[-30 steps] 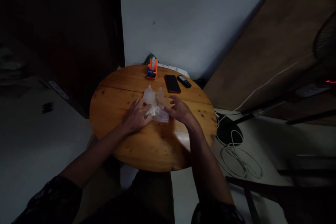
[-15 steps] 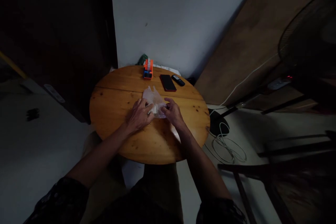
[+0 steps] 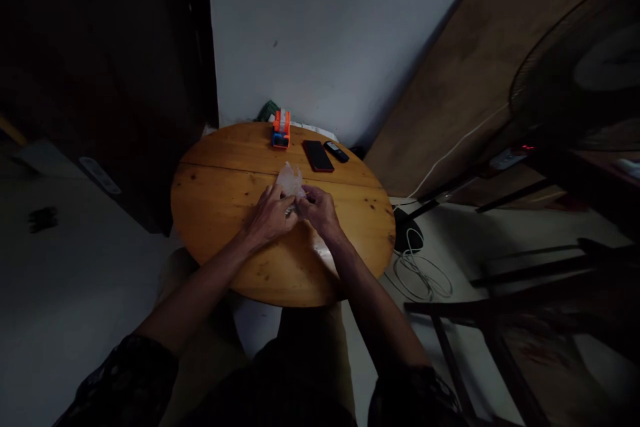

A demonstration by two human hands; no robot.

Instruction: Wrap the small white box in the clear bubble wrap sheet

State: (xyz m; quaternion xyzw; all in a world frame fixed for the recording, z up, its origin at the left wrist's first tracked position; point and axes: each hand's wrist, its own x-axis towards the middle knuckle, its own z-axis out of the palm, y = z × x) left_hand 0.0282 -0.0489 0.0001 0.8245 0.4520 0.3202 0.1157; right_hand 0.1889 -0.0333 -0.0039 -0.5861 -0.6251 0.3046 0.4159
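Observation:
A piece of clear bubble wrap point(image 3: 290, 180) lies crumpled near the middle of the round wooden table point(image 3: 220, 193). My left hand point(image 3: 273, 215) has its fingers curled on the near left part of the wrap. On the other side, my right hand point(image 3: 320, 210) pinches the wrap's right edge, its fingertips close to those of my left hand. The far end of the wrap sticks up beyond both hands. Whatever may be inside the wrap is hidden by the fingers.
At the table's far side stand an orange and blue tape dispenser point(image 3: 281, 129), a dark phone with a red edge point(image 3: 318, 156) and a small black keypad phone point(image 3: 337, 151). To the right are a fan point(image 3: 575, 67), a coiled cable point(image 3: 420, 273) and a dark chair point(image 3: 480, 310).
My right hand has moved left toward my left hand, drawing in the wrap's right side. The wrap now looks narrower and more bunched. The view has shifted slightly.

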